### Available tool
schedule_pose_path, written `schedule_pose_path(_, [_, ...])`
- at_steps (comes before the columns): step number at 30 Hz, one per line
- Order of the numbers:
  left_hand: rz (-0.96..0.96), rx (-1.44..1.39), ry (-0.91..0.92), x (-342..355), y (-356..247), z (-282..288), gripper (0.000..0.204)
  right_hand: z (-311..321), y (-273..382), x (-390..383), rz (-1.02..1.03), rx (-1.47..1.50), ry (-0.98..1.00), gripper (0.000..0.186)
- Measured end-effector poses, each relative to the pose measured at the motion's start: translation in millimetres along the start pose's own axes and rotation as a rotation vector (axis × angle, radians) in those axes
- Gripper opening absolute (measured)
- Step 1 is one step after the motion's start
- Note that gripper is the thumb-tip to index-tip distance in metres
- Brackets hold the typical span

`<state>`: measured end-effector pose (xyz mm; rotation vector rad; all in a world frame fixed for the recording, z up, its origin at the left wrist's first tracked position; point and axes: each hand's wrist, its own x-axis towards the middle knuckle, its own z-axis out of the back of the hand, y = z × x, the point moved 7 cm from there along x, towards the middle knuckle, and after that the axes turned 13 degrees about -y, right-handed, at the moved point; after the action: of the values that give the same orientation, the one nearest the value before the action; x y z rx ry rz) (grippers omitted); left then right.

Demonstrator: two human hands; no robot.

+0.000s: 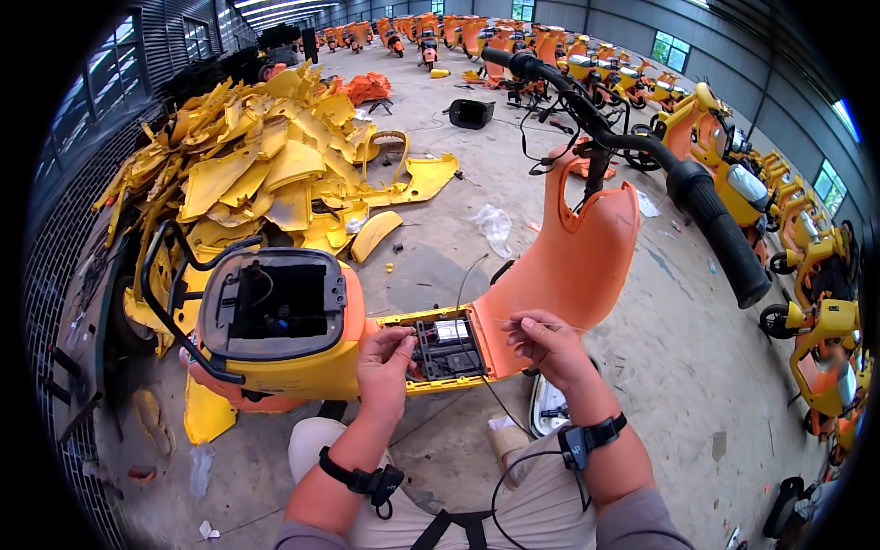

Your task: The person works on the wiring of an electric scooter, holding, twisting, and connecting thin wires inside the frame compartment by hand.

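Likely electrical work, tray (445, 384) open. Left hand (385, 362) over its rear, fingertips close together, hold unclear; right hand (550, 346) by its front, seemingly pinching a strand (493, 319). Next needs steadiness.

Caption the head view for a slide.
Left hand and right hand at the open floor compartment of an orange-and-yellow scooter, yellow panels heaped beyond.

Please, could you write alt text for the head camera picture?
A person's left hand and right hand are at opposite ends of the open floorboard compartment of an orange-and-yellow scooter. A heap of yellow panels lies beyond at left; more scooters stand at right.
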<state>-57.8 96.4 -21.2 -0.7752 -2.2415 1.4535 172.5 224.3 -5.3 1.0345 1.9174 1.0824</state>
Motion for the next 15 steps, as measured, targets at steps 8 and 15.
schedule_pose_path(8, [0.116, 0.192, 0.272, -22.1, 25.2, -20.6, 0.014, -24.1, -16.7, -7.2, 0.231, -0.152, -0.025, 0.019])
schedule_pose_path(15, [0.227, 0.346, 0.407, -32.9, 46.1, -24.8, 0.015, -28.0, -32.2, -5.6, 0.214, -0.374, 0.020, 0.018])
